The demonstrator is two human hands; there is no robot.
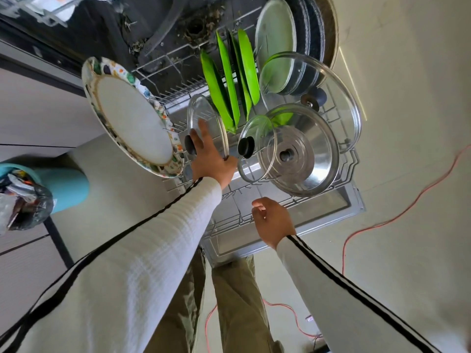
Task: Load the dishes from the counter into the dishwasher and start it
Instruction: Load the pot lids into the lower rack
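The lower dishwasher rack is pulled out over the open door. My left hand grips a small glass lid by its black knob, holding it upright in the rack beside a large patterned plate. My right hand hovers over the rack's front edge, fingers loosely curled and holding nothing. Green plates stand in the tines. To their right are another small glass lid, a steel lid, a big glass lid and pale plates.
A teal bin with a filled rubbish bag stands at the left by the cabinets. An orange cable runs over the floor at the right. The upper rack shows at the top left. My legs stand at the door's front edge.
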